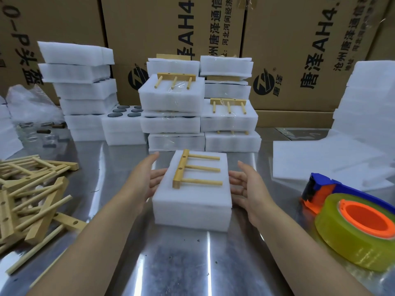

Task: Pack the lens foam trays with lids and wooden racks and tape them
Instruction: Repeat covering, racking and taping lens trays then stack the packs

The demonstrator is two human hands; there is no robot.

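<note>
A white foam tray stack with its lid (192,201) sits on the metal table in front of me. A wooden rack (197,168) with three pegs lies flat on the lid, its bar toward the left. My left hand (149,178) is at the stack's left side with straight fingers touching the foam. On the opposite side, my right hand (245,186) has straight fingers close to or touching the foam. A tape dispenser (354,218) with a yellowish roll on an orange core lies at the right.
Taped foam packs with racks (201,116) are stacked behind. Open trays showing dark lenses (126,113) stand at the back left beside a foam stack (83,82). Loose wooden racks (32,195) pile at the left. Foam lid sheets (333,159) lie at the right. Cardboard boxes (299,50) line the back.
</note>
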